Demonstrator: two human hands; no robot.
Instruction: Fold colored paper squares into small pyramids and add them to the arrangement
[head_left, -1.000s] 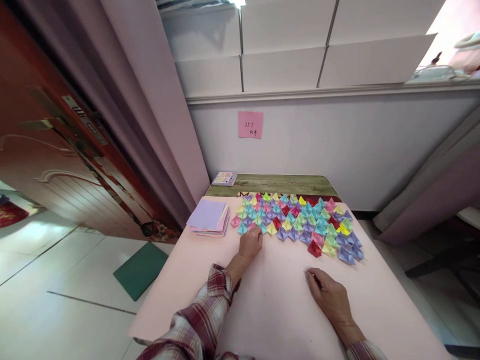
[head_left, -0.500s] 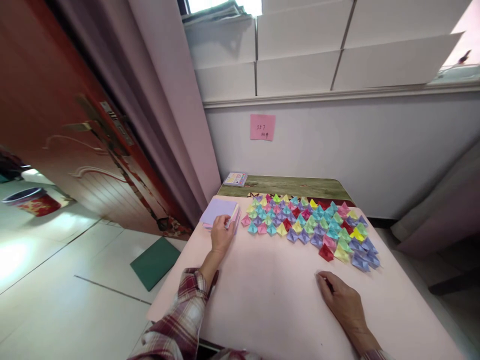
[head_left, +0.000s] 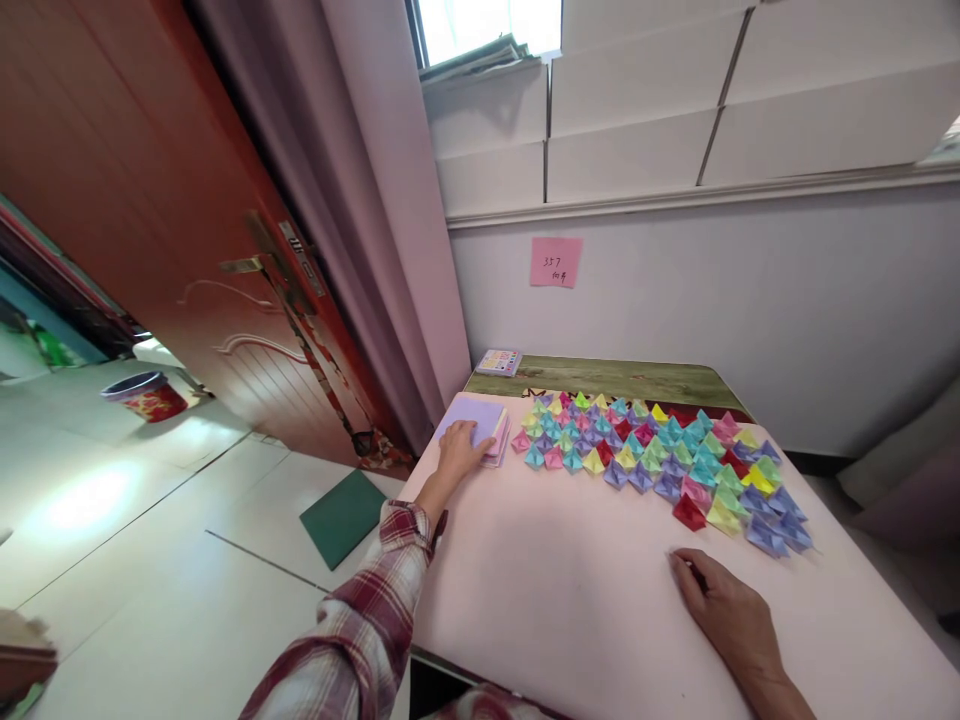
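Observation:
My left hand [head_left: 460, 450] rests flat on the near edge of a stack of square papers [head_left: 480, 421], lilac sheet on top, at the far left of the pink table [head_left: 570, 600]. Its fingers are stretched over the paper. To the right of the stack lie several rows of small folded paper pieces [head_left: 652, 455] in blue, green, yellow, pink, purple and red. My right hand [head_left: 720, 607] lies on the table near the front right, fingers curled loosely, with something thin and dark that I cannot make out under the forefinger.
A small colourful pad [head_left: 499, 361] sits on the wooden ledge [head_left: 622, 377] behind the table. A pink note [head_left: 556, 261] hangs on the wall. A red door [head_left: 150, 220] and curtain [head_left: 360, 200] stand left; a green mat [head_left: 343, 515] lies on the floor.
My left hand moved from the folded pieces leftward to the paper stack and now lies on it. The view has swung left. My right hand stayed in place.

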